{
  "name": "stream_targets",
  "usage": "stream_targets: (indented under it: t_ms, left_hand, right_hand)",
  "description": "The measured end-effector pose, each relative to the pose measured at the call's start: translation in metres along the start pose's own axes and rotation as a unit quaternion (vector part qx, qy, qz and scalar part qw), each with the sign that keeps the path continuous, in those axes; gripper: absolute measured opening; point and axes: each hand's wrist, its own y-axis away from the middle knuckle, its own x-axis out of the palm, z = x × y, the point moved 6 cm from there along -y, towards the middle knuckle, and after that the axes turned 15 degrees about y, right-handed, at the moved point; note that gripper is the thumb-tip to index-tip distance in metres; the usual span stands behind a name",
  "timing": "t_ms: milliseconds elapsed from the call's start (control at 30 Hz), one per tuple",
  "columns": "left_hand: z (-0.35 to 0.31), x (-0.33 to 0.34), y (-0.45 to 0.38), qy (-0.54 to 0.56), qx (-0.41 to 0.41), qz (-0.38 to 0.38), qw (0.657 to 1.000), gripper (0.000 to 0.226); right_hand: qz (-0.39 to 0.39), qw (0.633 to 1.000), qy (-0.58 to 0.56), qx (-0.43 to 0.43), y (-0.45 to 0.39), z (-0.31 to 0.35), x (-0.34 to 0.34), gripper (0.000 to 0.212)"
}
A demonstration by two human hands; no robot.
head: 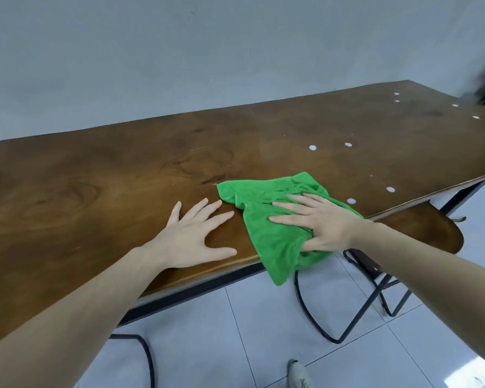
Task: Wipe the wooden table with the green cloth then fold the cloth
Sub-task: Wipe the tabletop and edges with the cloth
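Bare forearms reach over the wooden table [95,177]: right hand [324,224] presses the rumpled green cloth [266,233] beneath straight, spread fingers at the edge; left hand [192,235] lies flat, fingers splayed, beside it.

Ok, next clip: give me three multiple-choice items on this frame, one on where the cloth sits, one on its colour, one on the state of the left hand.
1. Where does the cloth lie?
A. In the middle of the table
B. At the table's near edge, one corner hanging over it
C. On the floor

2. What colour is the cloth?
A. Green
B. Blue
C. White

3. How is the left hand?
A. Gripping the cloth
B. Curled into a fist
C. Flat on the bare wood, fingers spread

Answers:
1 B: part of the cloth hangs past the near edge of the wooden table, under the right hand.
2 A: it is bright green.
3 C: its palm lies on the wood beside the cloth, holding nothing.
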Motion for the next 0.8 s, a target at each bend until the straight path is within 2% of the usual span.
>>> stream_targets:
  t_ms: [200,333,500,567,700,800]
  left_hand:
    - [-0.014,-0.006,-0.066,0.002,-0.043,-0.019,0.999,0.089]
    - [-0.02,-0.008,-0.09,0.018,-0.069,-0.034,0.997,0.082]
    - [-0.024,-0.012,-0.1,0.011,-0.085,-0.103,0.991,0.07]
    - [-0.023,-0.012,-0.099,0.011,-0.092,-0.128,0.987,0.067]
    - [-0.022,-0.012,-0.099,0.014,-0.096,-0.153,0.983,0.071]
    - [-0.022,-0.014,-0.104,0.016,-0.106,-0.151,0.983,0.075]
  right_hand:
    - [0.032,0.997,-0.042,0.056,0.016,-0.087,0.016,0.064]
    - [0.042,0.986,-0.067,0.149,0.0,-0.136,0.024,0.082]
    - [0.107,0.961,-0.06,0.248,-0.052,-0.141,0.027,0.068]
    - [0.102,0.967,-0.05,0.229,-0.072,-0.118,0.02,0.071]
    - [0.058,0.993,-0.023,0.1,-0.093,-0.073,0.006,0.069]
    - [0.035,0.998,-0.022,0.039,-0.09,-0.076,0.006,0.067]
